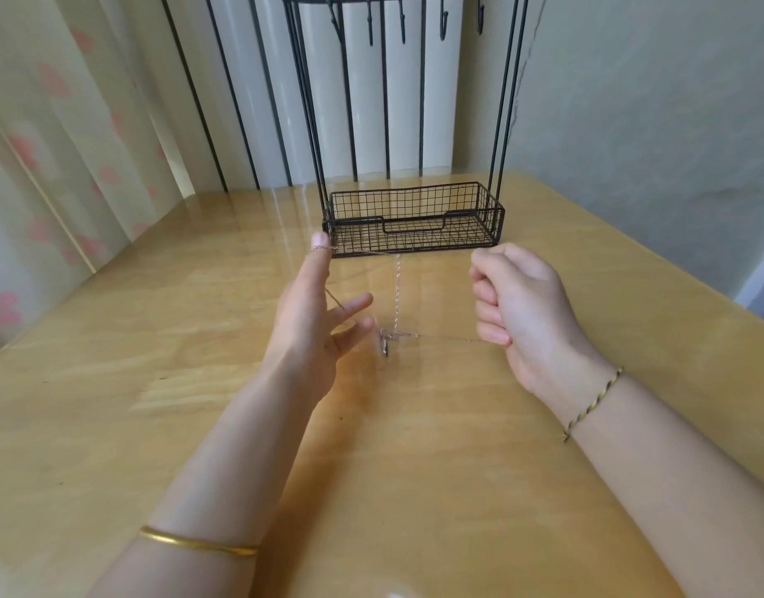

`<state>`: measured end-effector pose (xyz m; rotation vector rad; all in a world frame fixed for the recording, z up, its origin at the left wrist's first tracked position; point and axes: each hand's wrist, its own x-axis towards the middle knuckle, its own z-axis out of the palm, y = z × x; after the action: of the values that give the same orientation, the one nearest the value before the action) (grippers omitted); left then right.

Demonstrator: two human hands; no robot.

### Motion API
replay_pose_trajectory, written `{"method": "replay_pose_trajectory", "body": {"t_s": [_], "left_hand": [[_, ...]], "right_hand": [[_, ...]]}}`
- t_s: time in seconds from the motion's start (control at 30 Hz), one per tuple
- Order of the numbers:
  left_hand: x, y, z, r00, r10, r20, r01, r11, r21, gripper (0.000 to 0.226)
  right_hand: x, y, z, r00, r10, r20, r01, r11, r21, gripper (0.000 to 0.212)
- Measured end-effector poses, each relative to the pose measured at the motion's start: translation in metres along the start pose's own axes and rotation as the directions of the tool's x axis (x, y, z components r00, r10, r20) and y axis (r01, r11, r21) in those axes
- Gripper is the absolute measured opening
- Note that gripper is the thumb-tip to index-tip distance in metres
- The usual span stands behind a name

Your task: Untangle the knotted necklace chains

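In the head view, the necklace chains [396, 291] are held stretched over the surface [177, 360]: one strand is hooked over a straight finger of the left hand [311, 312], its grip spread wide; another is enclosed in the curled grip of the right hand [518, 304]. The knot [386, 338] lies between the grips, nearer the left. The chains are judged light, limp and easily kinked, and best pinched just beside the knot.
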<state>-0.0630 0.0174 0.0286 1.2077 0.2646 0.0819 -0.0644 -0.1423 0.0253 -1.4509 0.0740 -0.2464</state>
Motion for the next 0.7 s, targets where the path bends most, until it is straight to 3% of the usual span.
{"method": "replay_pose_trajectory", "body": {"t_s": [0.13, 0.33, 0.47, 0.53, 0.6, 0.7], "left_hand": [[0.004, -0.002, -0.004, 0.999, 0.037, -0.013, -0.036, 0.998, 0.047, 0.068], [0.004, -0.008, -0.005, 0.979, 0.202, 0.042, -0.203, 0.905, 0.375, 0.065], [0.007, -0.011, -0.009, 0.938, 0.338, 0.073, -0.304, 0.704, 0.642, 0.065], [0.007, -0.012, -0.010, 0.921, 0.378, 0.095, -0.306, 0.549, 0.778, 0.069], [0.007, -0.011, -0.011, 0.908, 0.402, 0.122, -0.289, 0.388, 0.875, 0.070], [0.008, -0.011, -0.013, 0.913, 0.373, 0.166, -0.267, 0.236, 0.934, 0.072]], "right_hand": [[0.001, 0.000, -0.004, 0.999, -0.044, 0.004, 0.044, 0.985, -0.165, 0.015], [0.004, 0.001, -0.007, 0.993, -0.051, -0.110, 0.041, 0.995, -0.086, 0.021], [0.007, -0.002, -0.010, 0.978, 0.007, -0.210, 0.001, 0.999, 0.036, 0.023], [0.010, -0.004, -0.014, 0.966, 0.031, -0.258, -0.013, 0.997, 0.071, 0.022], [0.013, -0.005, -0.018, 0.957, 0.035, -0.288, -0.018, 0.998, 0.063, 0.022], [0.015, -0.001, -0.020, 0.953, 0.001, -0.302, -0.010, 1.000, -0.028, 0.022]]}}
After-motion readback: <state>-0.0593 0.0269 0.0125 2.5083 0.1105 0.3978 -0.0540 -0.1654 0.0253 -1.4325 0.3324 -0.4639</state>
